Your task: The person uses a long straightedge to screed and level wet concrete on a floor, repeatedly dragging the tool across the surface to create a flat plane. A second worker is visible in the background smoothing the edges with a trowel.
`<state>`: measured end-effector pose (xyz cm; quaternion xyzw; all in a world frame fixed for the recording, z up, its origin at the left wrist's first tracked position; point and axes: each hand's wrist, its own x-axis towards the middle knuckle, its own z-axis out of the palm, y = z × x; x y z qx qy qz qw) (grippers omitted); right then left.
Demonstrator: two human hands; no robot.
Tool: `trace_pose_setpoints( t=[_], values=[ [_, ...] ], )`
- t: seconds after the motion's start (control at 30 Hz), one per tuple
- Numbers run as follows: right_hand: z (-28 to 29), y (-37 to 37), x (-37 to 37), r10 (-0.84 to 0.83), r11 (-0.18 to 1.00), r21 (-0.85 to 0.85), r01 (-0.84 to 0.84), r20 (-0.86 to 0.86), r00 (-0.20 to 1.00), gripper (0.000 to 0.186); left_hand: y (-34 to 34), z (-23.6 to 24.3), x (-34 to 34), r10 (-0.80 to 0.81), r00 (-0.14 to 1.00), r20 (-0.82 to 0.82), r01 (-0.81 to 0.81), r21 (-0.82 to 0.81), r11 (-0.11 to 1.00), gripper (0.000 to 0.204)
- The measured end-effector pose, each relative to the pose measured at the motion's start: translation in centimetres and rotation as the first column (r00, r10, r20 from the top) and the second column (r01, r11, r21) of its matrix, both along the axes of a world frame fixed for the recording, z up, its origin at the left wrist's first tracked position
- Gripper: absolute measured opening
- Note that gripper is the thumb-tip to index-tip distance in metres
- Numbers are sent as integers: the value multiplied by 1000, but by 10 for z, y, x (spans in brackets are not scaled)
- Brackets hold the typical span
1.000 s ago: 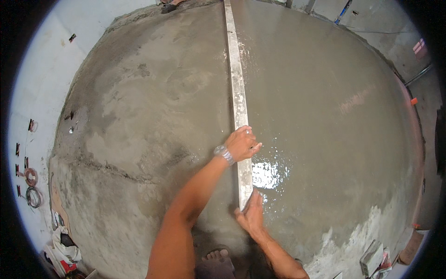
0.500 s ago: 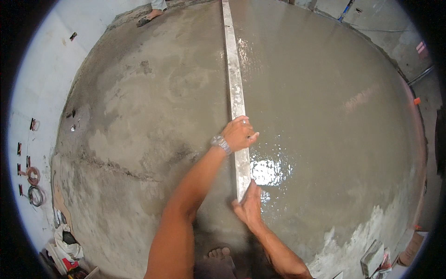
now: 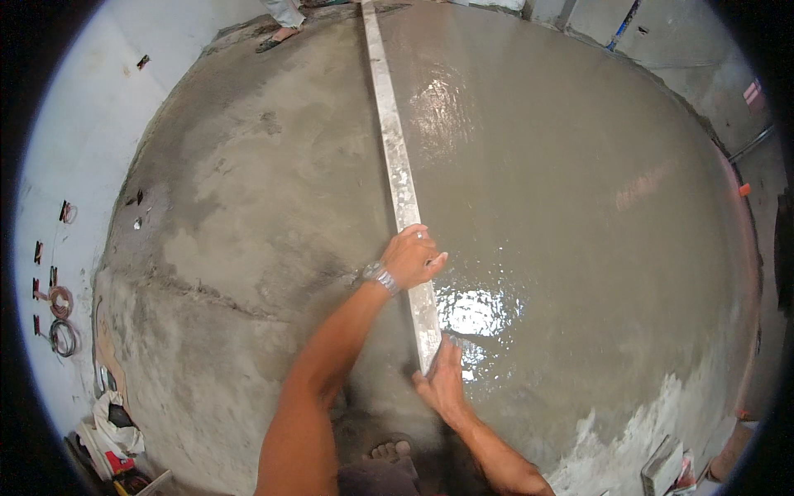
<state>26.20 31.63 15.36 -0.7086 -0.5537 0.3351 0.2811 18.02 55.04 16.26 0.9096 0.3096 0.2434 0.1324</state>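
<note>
A long, pale, cement-stained screed bar lies across the floor, running from near me to the far edge and tilting leftward at its far end. My left hand, with a metal watch at the wrist and a ring, is closed over its near part from above. At the near end, my right hand grips the bar between thumb and fingers. Wet, shiny cement spreads to the right of the bar. Duller, patchy cement covers the left side.
Another person's foot stands at the far left. Wire coils hang from the left wall. A whitish bag and tools lie at the lower left. A grey block lies at the lower right. My bare foot is below my hands.
The bar's far end has swung to the left, and its near end has come slightly closer to me. Both hands moved with it, keeping their hold.
</note>
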Motion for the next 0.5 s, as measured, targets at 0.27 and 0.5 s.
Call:
trace_pose_setpoints(
  t=[0.27, 0.5],
  values=[
    [7, 4, 19, 30, 1000, 7, -30, -28, 999, 80, 0, -2, 4, 36, 999, 25, -35, -31, 999, 29],
    [26, -3, 19, 45, 998, -35, -46, -9, 999, 82, -14, 15, -2, 76, 997, -21, -76, 19, 997, 32]
  ],
)
